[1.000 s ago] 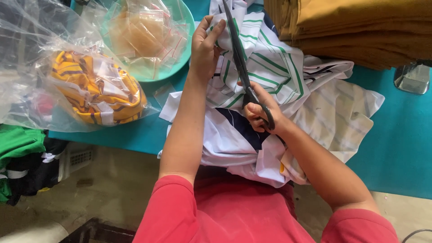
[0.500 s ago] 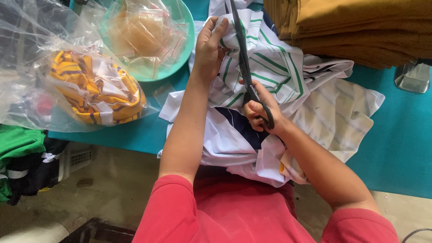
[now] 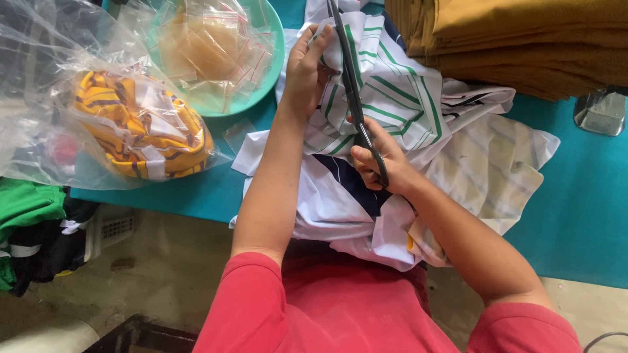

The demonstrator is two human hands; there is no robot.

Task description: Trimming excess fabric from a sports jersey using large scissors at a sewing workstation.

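- Dark scissors (image 3: pixel 353 98) sit in the right hand (image 3: pixel 381 163), whose grip is closed through the handles, blades pointing away.
- Left hand (image 3: pixel 305 68) pinches the white, green-striped garment (image 3: pixel 405 111) beside the blades.
- Garment lies bunched on the teal worktop (image 3: pixel 582 209), near stacked mustard fabric (image 3: pixel 523 39).

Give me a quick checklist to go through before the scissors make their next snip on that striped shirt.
1. Scissors held firmly: ok, the right hand has fingers through the handles.
2. Shirt held in place: ok, the left hand pinches the cloth beside the blades.
3. Left fingers away from the blades: not ok, they sit right beside them.
4. Blade tips visible: cannot tell, they run out of the top of the view.
5. Exact spot being cut: cannot tell, the blades and folds hide it.
6. Bowl of small bags apart from the scissors: ok, it sits off to the left.
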